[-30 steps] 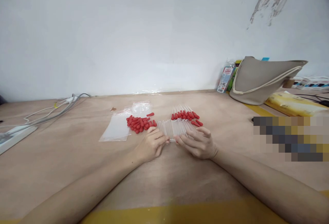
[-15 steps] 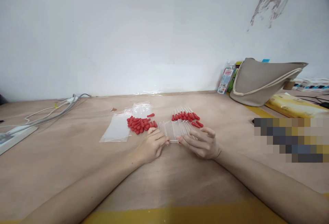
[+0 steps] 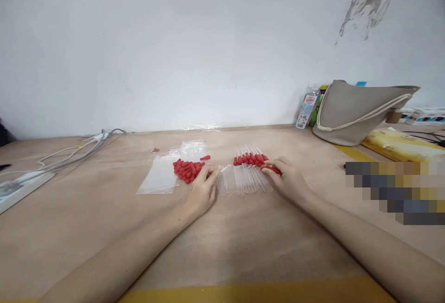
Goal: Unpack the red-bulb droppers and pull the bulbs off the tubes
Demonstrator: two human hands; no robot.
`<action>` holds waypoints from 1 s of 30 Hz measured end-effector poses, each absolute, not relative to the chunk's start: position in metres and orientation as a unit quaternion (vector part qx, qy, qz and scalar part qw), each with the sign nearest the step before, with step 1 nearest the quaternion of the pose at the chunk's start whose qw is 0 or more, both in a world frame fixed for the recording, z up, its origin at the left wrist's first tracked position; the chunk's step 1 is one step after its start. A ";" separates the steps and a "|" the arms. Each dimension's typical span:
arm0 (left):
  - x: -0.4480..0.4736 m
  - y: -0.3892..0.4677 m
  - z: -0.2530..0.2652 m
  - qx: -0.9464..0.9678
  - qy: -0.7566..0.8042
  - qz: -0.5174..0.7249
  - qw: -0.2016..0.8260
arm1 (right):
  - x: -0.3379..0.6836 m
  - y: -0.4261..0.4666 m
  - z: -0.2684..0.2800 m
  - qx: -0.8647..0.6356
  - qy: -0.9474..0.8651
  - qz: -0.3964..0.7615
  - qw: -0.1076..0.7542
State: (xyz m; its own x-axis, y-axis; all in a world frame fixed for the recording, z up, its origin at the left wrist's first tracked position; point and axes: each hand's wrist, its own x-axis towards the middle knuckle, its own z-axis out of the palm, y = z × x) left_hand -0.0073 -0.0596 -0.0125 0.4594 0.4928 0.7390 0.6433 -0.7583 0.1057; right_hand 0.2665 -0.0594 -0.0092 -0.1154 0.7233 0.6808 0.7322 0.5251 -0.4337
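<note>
My left hand (image 3: 204, 190) rests at the left end of a row of clear thin tubes (image 3: 245, 178), beside a pile of red rubber bulbs (image 3: 187, 171). Its thumb and fingers are drawn together, and what they hold, if anything, is hidden. At the row's right end, my right hand (image 3: 288, 177) has its fingers closed about a red rubber bulb (image 3: 273, 169). Just behind the loose tubes lie several droppers (image 3: 251, 158), red bulbs toward me and pale thin stems pointing away. One single bulb (image 3: 206, 157) lies apart behind the pile.
Clear zip bags (image 3: 158, 177) lie flat left of the pile. A power strip (image 3: 28, 187) with cables is at the far left. At the back right stand a grey bag (image 3: 361, 112) and a bottle (image 3: 306, 108), with a yellow pack (image 3: 399, 144) in front.
My hands have moved apart from the front edge of the tubes, where they met around a thin piece. The right went back to the red bulbs, the left slightly back and left.
</note>
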 end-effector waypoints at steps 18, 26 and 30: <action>-0.011 -0.054 -0.011 -0.880 -0.305 -0.361 0.048 | 0.275 -0.046 -0.016 -0.628 -0.633 0.094 0.443; -0.011 -0.062 -0.003 -0.889 -0.314 -0.334 0.003 | 0.263 -0.047 -0.016 -0.589 -0.689 -0.056 0.419; -0.013 -0.063 -0.004 -0.884 -0.322 -0.339 -0.001 | 0.262 -0.046 -0.016 -0.590 -0.691 -0.080 0.410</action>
State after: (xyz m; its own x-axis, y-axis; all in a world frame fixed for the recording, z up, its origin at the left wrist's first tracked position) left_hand -0.0125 -0.0626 -0.0037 0.5635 0.5691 0.5989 0.5681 -0.7932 0.2193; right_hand 0.2623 -0.0463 -0.0155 0.0313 0.7495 0.6613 0.8812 0.2916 -0.3721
